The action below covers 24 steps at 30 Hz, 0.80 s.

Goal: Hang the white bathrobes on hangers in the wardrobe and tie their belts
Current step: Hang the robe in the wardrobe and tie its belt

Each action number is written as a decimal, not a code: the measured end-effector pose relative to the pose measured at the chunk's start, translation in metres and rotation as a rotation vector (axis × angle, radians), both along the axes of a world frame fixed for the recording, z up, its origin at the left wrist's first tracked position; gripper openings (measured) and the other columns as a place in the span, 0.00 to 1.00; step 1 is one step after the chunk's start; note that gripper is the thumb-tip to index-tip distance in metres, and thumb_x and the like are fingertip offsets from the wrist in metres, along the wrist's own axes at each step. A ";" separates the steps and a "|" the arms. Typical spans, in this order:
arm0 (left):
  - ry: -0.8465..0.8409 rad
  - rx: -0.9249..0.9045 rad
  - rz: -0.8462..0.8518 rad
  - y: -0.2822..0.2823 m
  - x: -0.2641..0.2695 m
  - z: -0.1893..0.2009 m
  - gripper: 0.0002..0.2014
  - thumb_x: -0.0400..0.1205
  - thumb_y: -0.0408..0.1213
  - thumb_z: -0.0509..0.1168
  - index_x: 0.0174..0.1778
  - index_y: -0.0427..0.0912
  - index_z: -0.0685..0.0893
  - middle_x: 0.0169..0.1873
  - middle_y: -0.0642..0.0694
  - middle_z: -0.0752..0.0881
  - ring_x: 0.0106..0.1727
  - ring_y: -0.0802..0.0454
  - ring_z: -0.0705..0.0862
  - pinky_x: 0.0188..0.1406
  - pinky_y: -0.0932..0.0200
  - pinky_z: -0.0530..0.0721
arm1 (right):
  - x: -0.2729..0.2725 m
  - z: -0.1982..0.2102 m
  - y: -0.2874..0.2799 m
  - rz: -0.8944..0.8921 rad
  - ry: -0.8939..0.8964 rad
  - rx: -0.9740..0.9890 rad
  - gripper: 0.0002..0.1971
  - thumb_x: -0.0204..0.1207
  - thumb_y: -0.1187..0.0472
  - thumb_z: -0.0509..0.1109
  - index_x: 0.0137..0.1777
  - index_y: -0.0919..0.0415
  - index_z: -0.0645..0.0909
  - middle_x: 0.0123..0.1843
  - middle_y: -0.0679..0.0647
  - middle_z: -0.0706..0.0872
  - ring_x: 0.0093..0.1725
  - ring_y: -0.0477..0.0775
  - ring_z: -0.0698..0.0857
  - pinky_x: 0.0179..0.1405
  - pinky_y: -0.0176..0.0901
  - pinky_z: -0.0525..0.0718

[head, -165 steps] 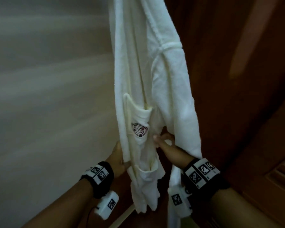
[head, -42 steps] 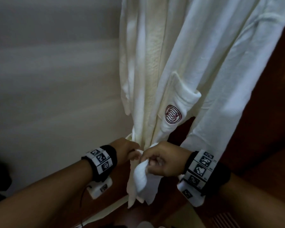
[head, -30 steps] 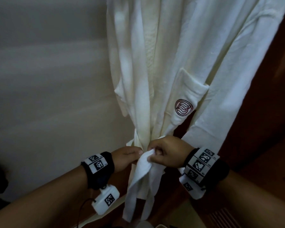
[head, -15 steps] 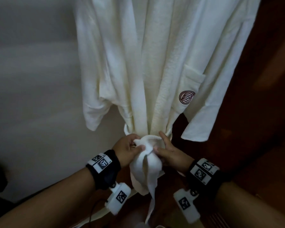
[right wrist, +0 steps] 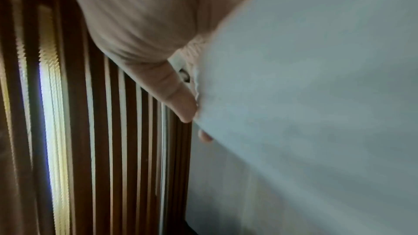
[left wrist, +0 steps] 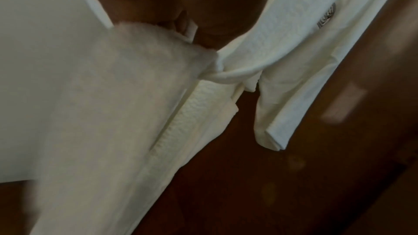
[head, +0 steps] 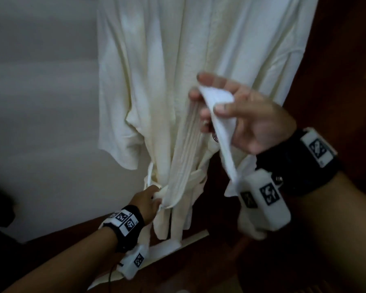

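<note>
A white bathrobe (head: pixel 178 60) hangs in front of me, its hanger out of view above. Its white belt (head: pixel 178 166) wraps the waist and rises in a long band to my right hand (head: pixel 230 106). That hand is raised in front of the robe and pinches the belt's end between thumb and fingers; the loose tail drops past my wrist. My left hand (head: pixel 150 197) is low at the robe's waist and grips the belt at the crossing (left wrist: pixel 217 71). In the right wrist view, my thumb (right wrist: pixel 181 99) presses on white cloth (right wrist: pixel 305 96).
A pale wall (head: pixel 40 102) stands behind the robe on the left. Dark wood of the wardrobe (head: pixel 336 70) fills the right side. A slatted wooden door (right wrist: pixel 101 131) shows in the right wrist view. A pale strip (head: pixel 167 246) runs along the dark floor below.
Both hands were together at the waist knot half a second ago. My right hand has since risen up and to the right, drawing a belt end out long. The left hand stays at the waist.
</note>
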<state>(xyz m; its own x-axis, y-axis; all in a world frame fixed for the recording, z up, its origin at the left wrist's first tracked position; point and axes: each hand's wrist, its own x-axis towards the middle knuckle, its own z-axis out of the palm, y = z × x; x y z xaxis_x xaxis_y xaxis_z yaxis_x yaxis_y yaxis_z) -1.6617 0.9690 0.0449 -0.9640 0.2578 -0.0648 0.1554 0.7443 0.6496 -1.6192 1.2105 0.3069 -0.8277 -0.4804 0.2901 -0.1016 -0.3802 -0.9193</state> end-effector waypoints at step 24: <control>0.197 0.286 0.066 -0.009 0.105 0.063 0.11 0.63 0.47 0.58 0.39 0.51 0.77 0.28 0.46 0.81 0.28 0.56 0.78 0.29 0.59 0.76 | -0.037 -0.185 -0.054 0.503 0.466 1.641 0.15 0.84 0.59 0.62 0.66 0.63 0.82 0.67 0.61 0.84 0.66 0.61 0.81 0.66 0.48 0.76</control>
<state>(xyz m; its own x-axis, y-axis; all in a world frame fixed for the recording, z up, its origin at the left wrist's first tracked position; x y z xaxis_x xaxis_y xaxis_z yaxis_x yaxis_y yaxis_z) -1.5569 0.9604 0.1082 -0.9660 0.1756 0.1897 0.2560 0.5492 0.7955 -1.6563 1.1563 0.1219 -0.5206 -0.6474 -0.5566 -0.6141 0.7369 -0.2827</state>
